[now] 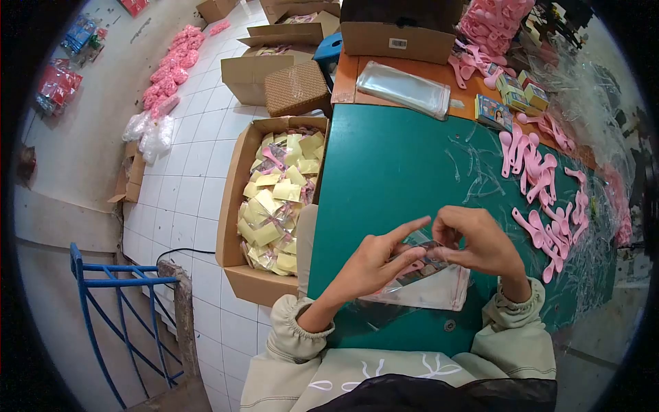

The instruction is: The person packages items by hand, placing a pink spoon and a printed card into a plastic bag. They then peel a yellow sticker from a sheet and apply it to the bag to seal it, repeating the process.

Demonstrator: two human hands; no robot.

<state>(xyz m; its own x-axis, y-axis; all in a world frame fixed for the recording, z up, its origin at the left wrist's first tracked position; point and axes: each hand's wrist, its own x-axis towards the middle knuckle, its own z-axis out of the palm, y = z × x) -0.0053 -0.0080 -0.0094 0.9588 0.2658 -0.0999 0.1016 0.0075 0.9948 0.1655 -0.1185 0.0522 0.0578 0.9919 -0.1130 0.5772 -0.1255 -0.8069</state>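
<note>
Over the green tabletop, my left hand (374,264) has its index finger stretched out and its thumb against a small clear plastic bag (416,269). Something pink and a dark printed piece show inside the bag, partly covered by my fingers. My right hand (477,237) is curled, with thumb and fingertips pinched at the bag's upper edge. Beneath both hands lies a stack of flat clear plastic bags (443,292). Loose pink spoons (535,168) are spread on the table to the right of my hands.
A cardboard box (230,226) of filled packets with yellow cards stands left of the green table (384,165). Behind are a pack of clear sleeves (405,89), small card boxes (511,93) and a large carton (401,31). A blue metal frame (127,281) stands on the left.
</note>
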